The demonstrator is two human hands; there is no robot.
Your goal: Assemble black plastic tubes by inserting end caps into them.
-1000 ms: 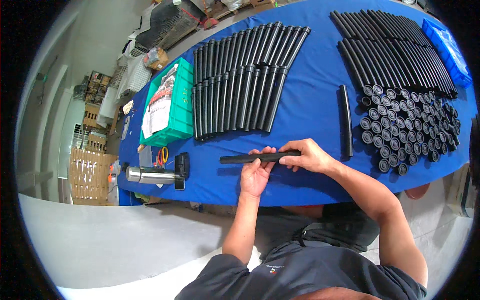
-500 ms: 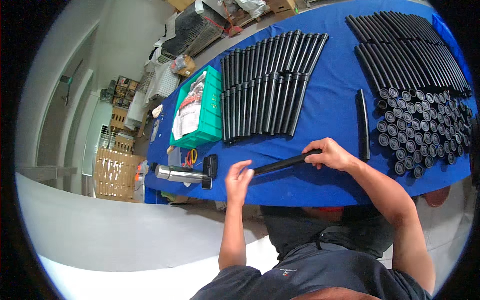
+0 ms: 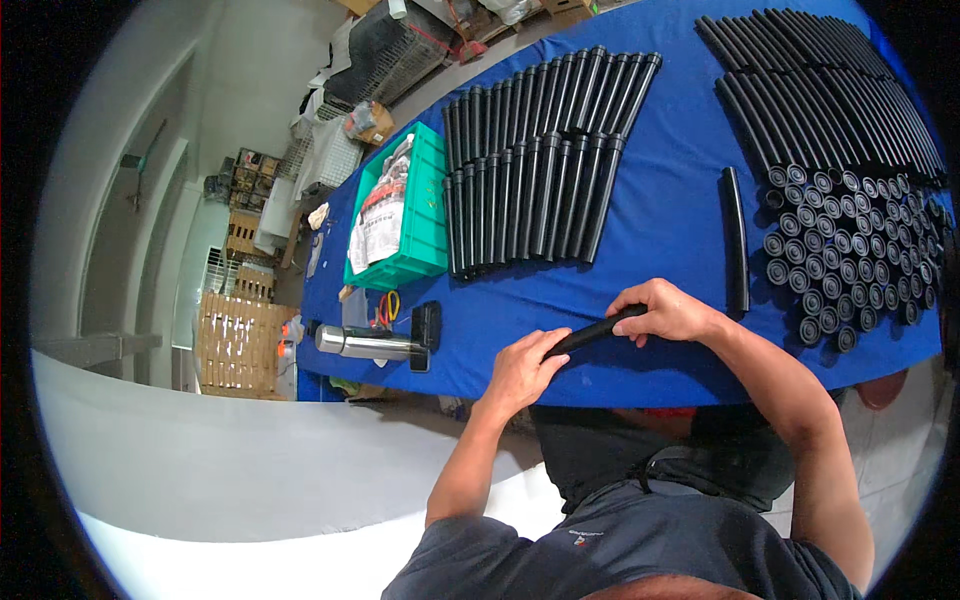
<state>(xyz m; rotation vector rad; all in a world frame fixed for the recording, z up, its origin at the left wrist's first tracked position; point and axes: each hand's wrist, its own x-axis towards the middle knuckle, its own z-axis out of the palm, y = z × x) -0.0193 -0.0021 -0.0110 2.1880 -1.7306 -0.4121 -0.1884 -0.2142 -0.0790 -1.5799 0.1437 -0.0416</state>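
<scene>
A black tube (image 3: 588,335) slants above the blue cloth near the table's front edge, held at both ends. My left hand (image 3: 522,372) closes round its lower left end, which the fingers cover. At the upper right end, my right hand (image 3: 664,312) grips it between thumb and fingers. A single loose black tube (image 3: 737,240) lies on the cloth to the right of my right hand. Beyond it sit many round black pieces (image 3: 822,267) with ringed ends, packed close together. Two rows of black tubes with collared ends (image 3: 530,205) lie ahead of my hands.
More plain black tubes (image 3: 815,115) fill the far right of the blue-covered table (image 3: 670,180). At the left stand a green crate (image 3: 425,210) with a printed white bag (image 3: 380,225), a steel flask (image 3: 365,344), a black phone-like object (image 3: 425,335) and orange-handled scissors (image 3: 387,308).
My left hand has moved right and closed on the tube's left end; before, it was open beside it. My right hand keeps its grip at the other end.
</scene>
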